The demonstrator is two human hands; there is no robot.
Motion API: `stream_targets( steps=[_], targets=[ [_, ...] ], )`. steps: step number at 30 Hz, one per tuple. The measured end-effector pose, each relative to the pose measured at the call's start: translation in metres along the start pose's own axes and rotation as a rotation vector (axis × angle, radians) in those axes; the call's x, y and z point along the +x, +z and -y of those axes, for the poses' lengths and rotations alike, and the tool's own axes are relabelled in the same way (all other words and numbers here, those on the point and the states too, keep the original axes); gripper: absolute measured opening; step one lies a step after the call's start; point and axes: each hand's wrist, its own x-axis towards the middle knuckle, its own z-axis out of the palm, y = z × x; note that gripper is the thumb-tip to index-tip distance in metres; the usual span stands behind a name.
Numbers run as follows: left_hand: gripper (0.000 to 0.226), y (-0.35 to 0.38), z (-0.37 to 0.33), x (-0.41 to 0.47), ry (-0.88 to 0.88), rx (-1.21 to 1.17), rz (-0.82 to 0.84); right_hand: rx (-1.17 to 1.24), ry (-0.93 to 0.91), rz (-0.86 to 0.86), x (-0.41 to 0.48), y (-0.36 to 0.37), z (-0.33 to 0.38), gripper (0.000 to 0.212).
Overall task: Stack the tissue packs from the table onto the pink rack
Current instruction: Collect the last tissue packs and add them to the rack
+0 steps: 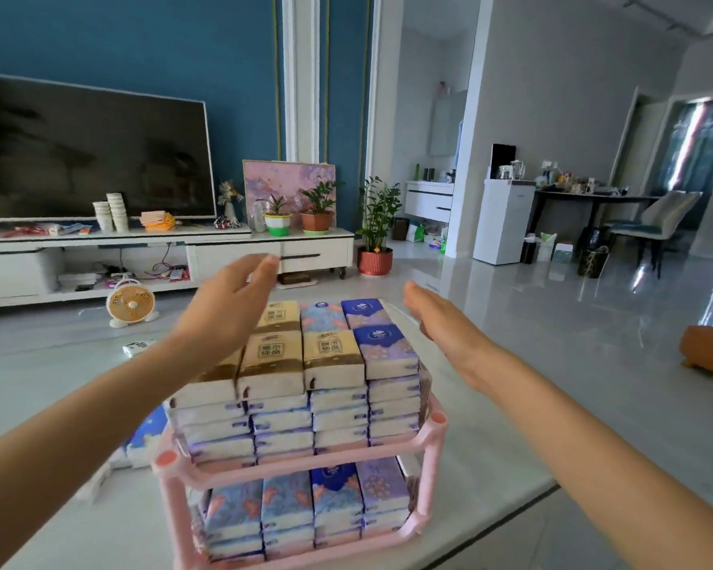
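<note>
Through the head camera we saw the pink rack (429, 436) standing on the pale surface (499, 466), close in front of us. Both of its tiers were filled with tissue packs (334, 357). On the upper tier the packs rose in several layers well above the rim. The top layer mixed gold-brown wrappers on the left with blue and purple ones on the right. The lower tier held a row of blue and lilac packs lying flat in stacked layers.

Our left hand (227, 306) hung over the far left part of the top layer, its fingers (264, 269) spread wide and loosely bent, holding nothing. Our right hand (441, 318) was near the far right side of the stack, its fingers (414, 296) straight and together, also empty. We could not tell whether it touched the nearest blue pack.

A few more packs (141, 442) lay on the surface just left of the rack, partly hidden by our left forearm.

Beyond the surface, a small orange fan (130, 304) stood on the floor before a white cabinet (231, 257). A dark television (91, 150) hung above it on the blue wall.
</note>
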Motion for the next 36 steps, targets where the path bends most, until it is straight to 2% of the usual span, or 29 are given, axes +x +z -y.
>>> stream_targets(
  steps=[3,5,7,9,11,17,23,25,27,28,30,32,34,36],
  targets=[
    [0.049,-0.034,0.046,-0.011,-0.259,-0.18,-0.183,0.07,0.048,0.061,0.007,0.01,0.003,0.05],
    [0.055,-0.041,0.068,-0.015,-0.485,-0.383,-0.155,0.108,0.109,0.096,0.006,0.016,0.002,0.04],
    [0.056,-0.035,0.081,-0.014,-0.576,-0.61,-0.076,0.138,0.152,0.124,0.007,0.02,-0.001,0.046],
    [0.049,-0.025,0.085,-0.014,-0.589,-0.719,0.017,0.174,0.168,0.121,0.009,0.025,-0.003,0.052],
    [0.048,-0.017,0.084,-0.014,-0.586,-0.696,0.113,0.198,0.18,0.106,0.01,0.026,-0.005,0.054],
    [0.048,-0.01,0.087,-0.009,-0.591,-0.673,0.163,0.126,0.206,0.148,0.008,0.025,-0.004,0.056],
    [0.052,-0.01,0.085,-0.01,-0.524,-0.665,0.196,0.1,0.2,0.126,0.003,0.028,0.002,0.056],
    [0.056,-0.015,0.081,-0.011,-0.5,-0.685,0.174,0.066,0.084,-0.023,0.0,0.031,0.007,0.05],
    [0.065,-0.033,0.085,-0.015,-0.468,-0.703,0.034,-0.007,-0.11,-0.295,-0.009,0.035,0.02,0.042],
    [0.066,-0.044,0.089,-0.018,-0.43,-0.691,-0.015,-0.009,-0.22,-0.369,-0.018,0.039,0.027,0.035],
    [0.066,-0.064,0.109,-0.036,-0.387,-0.607,-0.09,0.019,-0.426,-0.325,-0.04,0.055,0.036,0.021],
    [0.052,-0.074,0.14,-0.073,-0.36,-0.412,-0.211,0.005,-0.567,-0.16,-0.071,0.089,0.038,0.021],
    [0.035,-0.073,0.179,-0.126,-0.21,-0.019,-0.357,0.002,-0.651,0.035,-0.101,0.137,0.031,0.026],
    [0.04,-0.071,0.221,-0.18,-0.115,0.271,-0.338,-0.006,-0.67,0.198,-0.121,0.192,0.016,0.025]
  ],
)
